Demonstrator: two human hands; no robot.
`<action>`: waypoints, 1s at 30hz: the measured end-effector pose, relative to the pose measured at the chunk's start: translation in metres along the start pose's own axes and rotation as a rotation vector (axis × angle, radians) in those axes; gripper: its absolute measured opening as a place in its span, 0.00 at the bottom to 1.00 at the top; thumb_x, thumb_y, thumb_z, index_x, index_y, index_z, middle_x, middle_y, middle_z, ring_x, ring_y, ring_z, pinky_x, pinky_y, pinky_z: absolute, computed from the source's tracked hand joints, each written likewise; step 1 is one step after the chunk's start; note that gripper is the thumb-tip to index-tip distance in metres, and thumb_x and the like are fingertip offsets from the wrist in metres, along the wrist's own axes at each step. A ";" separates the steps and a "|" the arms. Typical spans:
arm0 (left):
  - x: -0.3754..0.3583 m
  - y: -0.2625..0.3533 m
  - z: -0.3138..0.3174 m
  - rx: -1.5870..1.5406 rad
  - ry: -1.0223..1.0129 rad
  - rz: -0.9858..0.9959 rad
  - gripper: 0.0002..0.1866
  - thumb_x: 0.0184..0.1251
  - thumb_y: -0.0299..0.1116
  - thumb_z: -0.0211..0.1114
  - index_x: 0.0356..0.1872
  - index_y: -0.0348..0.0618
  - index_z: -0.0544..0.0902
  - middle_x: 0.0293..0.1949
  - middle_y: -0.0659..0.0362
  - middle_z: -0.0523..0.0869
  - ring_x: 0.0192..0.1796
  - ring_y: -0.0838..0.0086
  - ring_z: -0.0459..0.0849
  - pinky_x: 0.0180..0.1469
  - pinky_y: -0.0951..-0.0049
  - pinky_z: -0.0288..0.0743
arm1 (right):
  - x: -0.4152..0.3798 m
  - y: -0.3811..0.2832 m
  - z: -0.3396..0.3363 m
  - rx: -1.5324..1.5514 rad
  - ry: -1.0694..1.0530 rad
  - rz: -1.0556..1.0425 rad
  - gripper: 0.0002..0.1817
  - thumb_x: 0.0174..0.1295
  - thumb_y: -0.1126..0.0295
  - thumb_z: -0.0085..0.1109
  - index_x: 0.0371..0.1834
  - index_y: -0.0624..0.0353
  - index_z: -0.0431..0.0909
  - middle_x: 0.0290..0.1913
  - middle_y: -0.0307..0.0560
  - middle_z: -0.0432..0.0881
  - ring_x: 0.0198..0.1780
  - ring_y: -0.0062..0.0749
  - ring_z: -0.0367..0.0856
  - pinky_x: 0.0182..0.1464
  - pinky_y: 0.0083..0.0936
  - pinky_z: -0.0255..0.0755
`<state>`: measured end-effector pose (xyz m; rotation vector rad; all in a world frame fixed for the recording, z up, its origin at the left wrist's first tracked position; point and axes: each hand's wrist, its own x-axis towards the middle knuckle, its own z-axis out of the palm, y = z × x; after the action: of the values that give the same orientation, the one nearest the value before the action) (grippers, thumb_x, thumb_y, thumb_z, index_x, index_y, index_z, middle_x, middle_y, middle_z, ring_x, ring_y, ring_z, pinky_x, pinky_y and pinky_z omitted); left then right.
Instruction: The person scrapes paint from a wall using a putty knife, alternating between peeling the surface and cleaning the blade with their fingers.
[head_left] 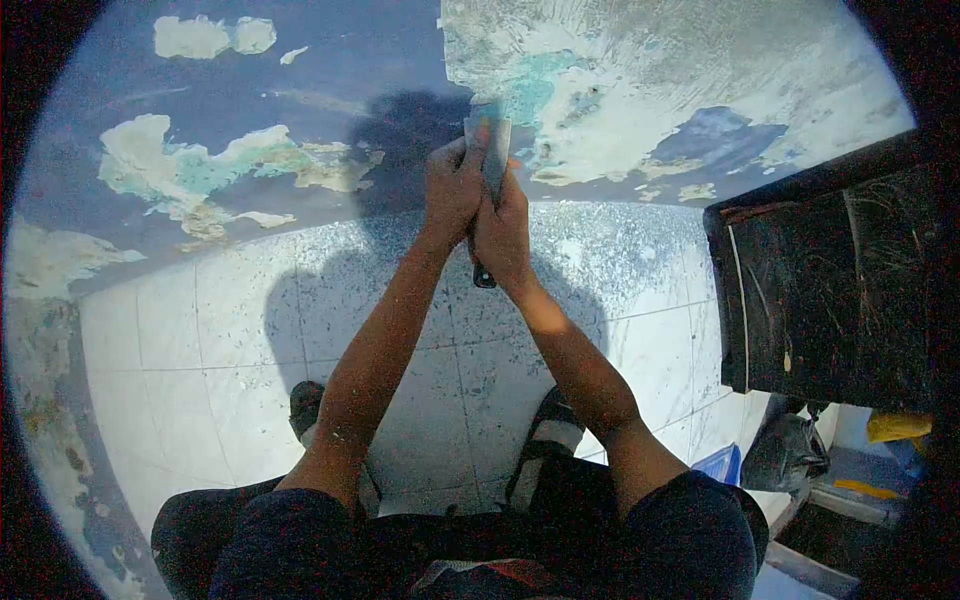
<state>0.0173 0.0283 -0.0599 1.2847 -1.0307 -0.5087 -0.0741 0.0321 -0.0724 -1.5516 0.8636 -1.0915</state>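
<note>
A paint scraper (495,150) with a wide metal blade and a dark handle points away from me, its edge against the painted wall (400,60). My right hand (503,232) is wrapped round the handle, whose dark end sticks out below the palm. Beside it, my left hand (455,192) is closed on the scraper higher up, with fingers along the blade. Blue paint covers the wall left of the blade; to the right a large pale patch is bare. Part of the handle is hidden by my hands.
Paint flakes (630,245) litter the white tiled floor (240,350) along the wall's foot. A dark wooden cabinet (830,290) stands at the right. Below it are a black plastic bag (785,455), a blue container (720,465) and a yellow item (898,427).
</note>
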 end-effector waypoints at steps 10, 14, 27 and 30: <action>0.011 0.025 -0.002 0.072 0.030 -0.004 0.26 0.78 0.49 0.55 0.30 0.34 0.85 0.24 0.59 0.84 0.28 0.79 0.76 0.33 0.70 0.71 | 0.007 -0.013 0.001 0.048 0.015 0.020 0.21 0.73 0.74 0.50 0.67 0.67 0.67 0.52 0.58 0.81 0.53 0.38 0.80 0.55 0.32 0.73; 0.009 0.023 0.001 -0.104 -0.008 -0.218 0.24 0.77 0.48 0.57 0.33 0.36 0.87 0.27 0.57 0.86 0.29 0.76 0.79 0.36 0.70 0.73 | 0.007 -0.006 -0.002 0.041 -0.018 -0.066 0.20 0.73 0.75 0.49 0.67 0.66 0.67 0.52 0.56 0.81 0.53 0.35 0.79 0.55 0.31 0.73; 0.000 -0.002 -0.006 -0.108 -0.073 -0.245 0.24 0.79 0.47 0.53 0.34 0.37 0.88 0.29 0.58 0.88 0.31 0.77 0.82 0.37 0.73 0.75 | -0.002 0.001 0.005 0.030 -0.019 0.102 0.21 0.73 0.76 0.44 0.68 0.67 0.66 0.55 0.61 0.80 0.57 0.42 0.80 0.59 0.33 0.71; 0.001 0.000 -0.008 -0.171 -0.092 -0.255 0.25 0.79 0.48 0.54 0.33 0.38 0.88 0.29 0.58 0.87 0.30 0.76 0.81 0.37 0.72 0.74 | -0.001 0.003 0.008 0.017 -0.007 0.066 0.21 0.73 0.76 0.44 0.68 0.68 0.65 0.55 0.62 0.80 0.57 0.43 0.80 0.59 0.34 0.72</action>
<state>0.0245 0.0315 -0.0587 1.2540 -0.8821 -0.8393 -0.0671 0.0348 -0.0760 -1.5015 0.8922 -1.0431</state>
